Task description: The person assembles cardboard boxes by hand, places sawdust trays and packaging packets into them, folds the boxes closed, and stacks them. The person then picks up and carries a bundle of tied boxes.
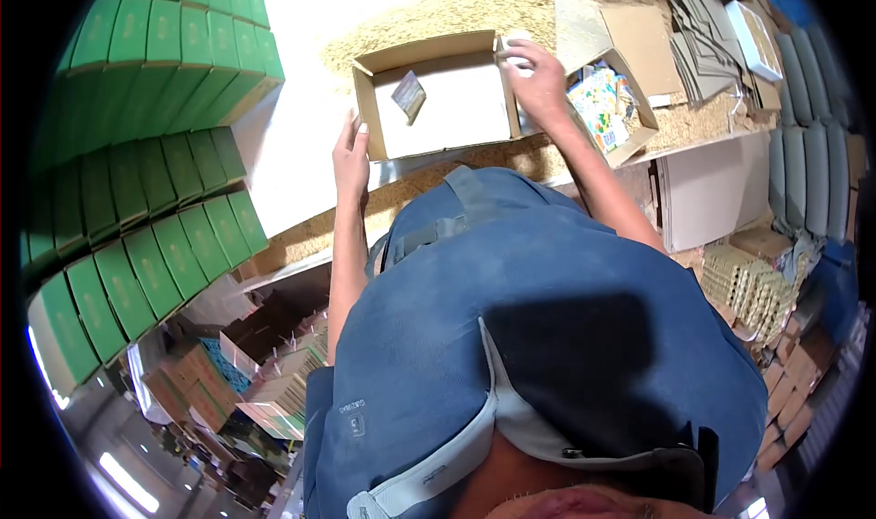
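Note:
A shallow, open cardboard box lies in front of me on the worktable, its inner floor pale. Inside it, left of the middle, rests a small dark, picture-printed packet, tilted. My left hand is beside the box's left wall, fingers stretched out along the outside. At the far right corner, the bent fingers of my right hand close on the box's edge. Just right of that hand, a smaller cardboard box holds colourful printed packets.
Stacked green boxes stand on the left. Flattened cardboard sheets and a white box lie at the back right. Grey rolled or bagged goods line the far right. Below the tabletop are egg trays and cartons.

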